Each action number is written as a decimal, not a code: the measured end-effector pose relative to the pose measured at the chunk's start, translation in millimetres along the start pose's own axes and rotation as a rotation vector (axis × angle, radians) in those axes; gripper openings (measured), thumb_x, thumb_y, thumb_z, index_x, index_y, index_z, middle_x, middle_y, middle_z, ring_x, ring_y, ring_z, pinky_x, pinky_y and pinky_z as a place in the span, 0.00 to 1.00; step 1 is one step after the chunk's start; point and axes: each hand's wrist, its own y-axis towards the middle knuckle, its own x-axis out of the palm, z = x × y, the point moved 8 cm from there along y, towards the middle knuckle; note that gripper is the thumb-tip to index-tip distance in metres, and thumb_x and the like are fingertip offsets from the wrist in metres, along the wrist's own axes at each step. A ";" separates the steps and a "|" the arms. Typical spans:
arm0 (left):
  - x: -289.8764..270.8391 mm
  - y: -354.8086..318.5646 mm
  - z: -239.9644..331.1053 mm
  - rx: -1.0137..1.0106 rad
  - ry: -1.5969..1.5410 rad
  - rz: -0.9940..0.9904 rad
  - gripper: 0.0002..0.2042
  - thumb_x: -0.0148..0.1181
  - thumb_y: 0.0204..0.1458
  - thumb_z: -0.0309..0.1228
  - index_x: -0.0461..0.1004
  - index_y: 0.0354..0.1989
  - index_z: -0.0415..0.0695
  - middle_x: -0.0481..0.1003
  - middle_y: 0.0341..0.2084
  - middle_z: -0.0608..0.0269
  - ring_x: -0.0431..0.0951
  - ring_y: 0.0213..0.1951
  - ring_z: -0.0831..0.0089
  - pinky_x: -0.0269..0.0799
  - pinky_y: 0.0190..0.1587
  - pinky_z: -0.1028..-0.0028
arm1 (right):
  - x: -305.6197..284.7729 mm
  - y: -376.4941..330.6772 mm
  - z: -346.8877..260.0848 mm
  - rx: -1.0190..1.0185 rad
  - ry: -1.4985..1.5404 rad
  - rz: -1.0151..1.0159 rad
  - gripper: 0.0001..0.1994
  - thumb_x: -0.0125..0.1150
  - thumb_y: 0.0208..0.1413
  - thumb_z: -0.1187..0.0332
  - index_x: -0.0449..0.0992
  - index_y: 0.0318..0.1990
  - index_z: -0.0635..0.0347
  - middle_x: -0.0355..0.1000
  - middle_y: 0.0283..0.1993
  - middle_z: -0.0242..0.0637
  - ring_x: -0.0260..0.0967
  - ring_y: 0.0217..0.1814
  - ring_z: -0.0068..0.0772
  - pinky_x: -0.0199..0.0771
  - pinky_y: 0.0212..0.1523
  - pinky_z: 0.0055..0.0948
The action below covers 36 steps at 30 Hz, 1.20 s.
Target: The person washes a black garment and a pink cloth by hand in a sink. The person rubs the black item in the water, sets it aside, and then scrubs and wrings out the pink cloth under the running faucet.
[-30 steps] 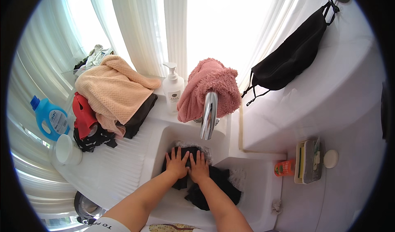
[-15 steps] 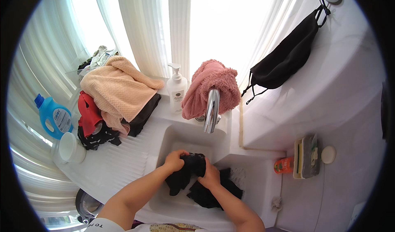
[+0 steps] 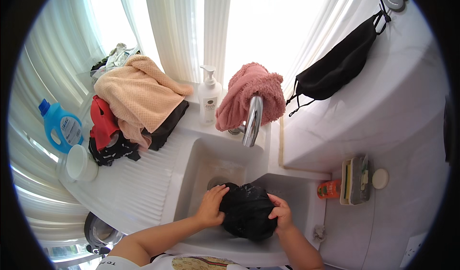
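Since half a second ago, the black cloth [image 3: 249, 211] has gone from two separate heaps to one bunched mass, my hands are wider apart, and the drain [image 3: 218, 181] now shows. Bundle sits between my hands over the sink [image 3: 189, 174], toward its front edge. Right hand [image 3: 281, 213] pinches its right side, thumb and fingers clamped; left hand [image 3: 211, 206] lies against its left side, can't tell if it grips. Cloth: wet-looking, creased, rounded.

Dark printed letters on my white sleeve [image 3: 117, 264]. Off the sink's right edge: orange bottle [image 3: 329, 189], printed label, beside a grey holder [image 3: 355, 181] with a yellow sponge. On the ridged drainboard [image 3: 139, 188], left corner: white plastic tub [image 3: 81, 163]; near it, blue jug [image 3: 62, 126], pale printed label. Behind: red cloth [image 3: 101, 121], waffle-textured peach towel [image 3: 139, 88]. Curved chrome tap [image 3: 252, 121] juts over the sink's back edge, fluffy pink towel [image 3: 249, 92] draped behind its spout. Left of it, white pump bottle [image 3: 209, 97], small dark print. Black mask [image 3: 335, 68] hangs on the right wall; pleated curtains [image 3: 177, 30] farthest.
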 end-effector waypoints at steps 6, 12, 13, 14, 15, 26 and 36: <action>0.2 0.3 24.4 -0.087 -0.046 0.025 0.40 0.67 0.39 0.32 0.59 0.66 0.47 0.58 0.66 0.51 0.52 0.70 0.51 0.39 0.66 0.36 | 40.8 -12.7 0.6 0.157 0.091 -0.283 0.37 0.47 0.27 0.77 0.69 0.57 0.74 0.73 0.53 0.48 0.72 0.55 0.40 0.71 0.57 0.29; 18.7 22.3 -62.6 -0.466 -0.431 -0.246 0.20 0.66 0.43 0.36 0.76 0.44 0.39 0.78 0.43 0.48 0.75 0.53 0.52 0.66 0.57 0.57 | -2.4 34.5 27.3 0.236 0.235 -0.159 0.33 0.47 0.35 0.76 0.69 0.58 0.72 0.73 0.54 0.49 0.72 0.55 0.41 0.69 0.58 0.31; 11.3 36.1 -67.4 -0.511 -0.403 -0.211 0.19 0.64 0.44 0.37 0.77 0.42 0.38 0.78 0.40 0.47 0.76 0.50 0.51 0.68 0.54 0.59 | -21.1 46.6 36.1 0.164 0.052 -0.066 0.32 0.47 0.38 0.75 0.68 0.59 0.71 0.72 0.55 0.50 0.71 0.56 0.42 0.69 0.58 0.32; 4.8 49.4 -74.6 -0.563 -0.374 -0.175 0.18 0.63 0.45 0.38 0.77 0.40 0.37 0.79 0.38 0.46 0.77 0.47 0.51 0.69 0.51 0.61 | -35.6 59.4 49.3 0.100 -0.129 0.025 0.31 0.48 0.41 0.73 0.68 0.59 0.70 0.72 0.55 0.51 0.71 0.56 0.44 0.68 0.58 0.33; -2.5 56.3 -85.1 -0.624 -0.348 -0.125 0.17 0.62 0.47 0.39 0.78 0.37 0.36 0.79 0.35 0.45 0.78 0.44 0.50 0.71 0.48 0.62 | -41.0 71.4 59.3 0.044 -0.317 0.104 0.31 0.48 0.43 0.72 0.67 0.60 0.69 0.72 0.56 0.51 0.71 0.56 0.45 0.68 0.58 0.34; 26.4 74.0 -147.7 -0.571 0.559 -0.268 0.44 0.59 0.52 0.45 0.42 0.73 0.47 0.52 0.67 0.39 0.54 0.66 0.44 0.52 0.66 0.52 | 4.3 154.3 130.9 -0.386 -1.683 0.361 0.35 0.55 0.61 0.54 0.52 0.69 0.65 0.49 0.71 0.58 0.53 0.68 0.61 0.56 0.66 0.54; -3.2 86.6 -90.3 -0.428 0.373 -0.178 0.32 0.62 0.51 0.35 0.62 0.66 0.50 0.74 0.43 0.43 0.76 0.46 0.48 0.71 0.50 0.57 | -26.3 159.5 110.3 -0.224 -0.881 0.194 0.38 0.66 0.53 0.63 0.54 0.69 0.62 0.63 0.63 0.50 0.63 0.64 0.46 0.62 0.64 0.39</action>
